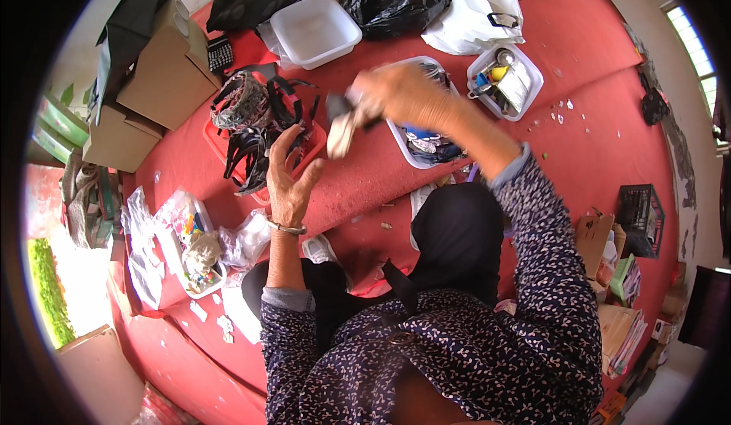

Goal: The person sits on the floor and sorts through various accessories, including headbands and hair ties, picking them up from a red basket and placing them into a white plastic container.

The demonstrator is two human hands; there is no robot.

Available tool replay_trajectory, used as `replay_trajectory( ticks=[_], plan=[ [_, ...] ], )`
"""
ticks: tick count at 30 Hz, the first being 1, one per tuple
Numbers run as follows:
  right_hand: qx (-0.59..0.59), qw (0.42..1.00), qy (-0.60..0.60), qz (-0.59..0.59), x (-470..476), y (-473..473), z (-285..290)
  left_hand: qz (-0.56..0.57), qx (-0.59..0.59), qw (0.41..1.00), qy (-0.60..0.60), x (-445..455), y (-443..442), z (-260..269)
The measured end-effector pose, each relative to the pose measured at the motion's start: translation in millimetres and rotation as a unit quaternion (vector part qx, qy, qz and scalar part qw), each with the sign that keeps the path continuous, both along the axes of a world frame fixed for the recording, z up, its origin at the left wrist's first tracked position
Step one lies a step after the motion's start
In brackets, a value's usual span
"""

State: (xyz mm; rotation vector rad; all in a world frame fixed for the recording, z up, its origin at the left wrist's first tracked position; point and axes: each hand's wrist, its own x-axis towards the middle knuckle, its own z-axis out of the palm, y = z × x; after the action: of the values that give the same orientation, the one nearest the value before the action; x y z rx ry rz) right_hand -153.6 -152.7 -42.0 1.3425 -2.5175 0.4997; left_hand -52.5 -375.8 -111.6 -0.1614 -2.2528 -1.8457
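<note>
My right hand (pixel 408 96) is shut on a blurred cream and black soft item (pixel 342 133), which hangs from the fingers; its kind cannot be told. Below that forearm lies a white plastic basket (pixel 400 148) of dark and blue bands or straps, partly hidden. My left hand (pixel 288 182) has its fingers apart and holds nothing. It is at the near right side of a red plastic basket (pixel 211 133), overlapping it in view. Dark looped bands (pixel 251 153), seemingly headbands, fill this basket, with a grey patterned bundle (pixel 243 102) among them.
A white plastic tub (pixel 317 28) stands at the back beside a black plastic bag (pixel 394 5) and a white bag (pixel 477 16). Right of them, a small white basket (pixel 534 85) holds assorted items. Cardboard boxes (pixel 165 71) stand at left, above a white tray (pixel 177 253) with small colourful pieces.
</note>
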Motion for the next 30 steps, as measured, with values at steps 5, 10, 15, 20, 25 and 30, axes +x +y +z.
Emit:
replay_trajectory(
  ticks=[5, 10, 15, 20, 25, 30],
  plan=[
    [-0.061, 0.982, 0.169, -0.057, -95, 47, 3, 0.045, -0.019, 0.998, -0.028, 1, 7, -15],
    [0.018, 0.985, 0.098, -0.144, -131, 79, -83, 0.080, -0.017, 0.996, -0.037, 1, 17, -28],
    [0.168, 0.972, -0.018, -0.165, -119, 100, -140, 0.053, -0.108, 0.992, -0.048, 4, 21, -22],
    [0.243, 0.936, -0.208, -0.147, -105, 96, -123, -0.024, -0.112, 0.991, -0.070, 5, 21, -31],
    [0.306, 0.923, -0.184, -0.143, -103, 105, -121, -0.088, -0.139, 0.981, -0.106, 7, 29, -35],
    [0.214, 0.929, -0.266, -0.142, -122, 105, -108, -0.095, -0.132, 0.977, -0.141, 7, 31, -36]
  ],
)
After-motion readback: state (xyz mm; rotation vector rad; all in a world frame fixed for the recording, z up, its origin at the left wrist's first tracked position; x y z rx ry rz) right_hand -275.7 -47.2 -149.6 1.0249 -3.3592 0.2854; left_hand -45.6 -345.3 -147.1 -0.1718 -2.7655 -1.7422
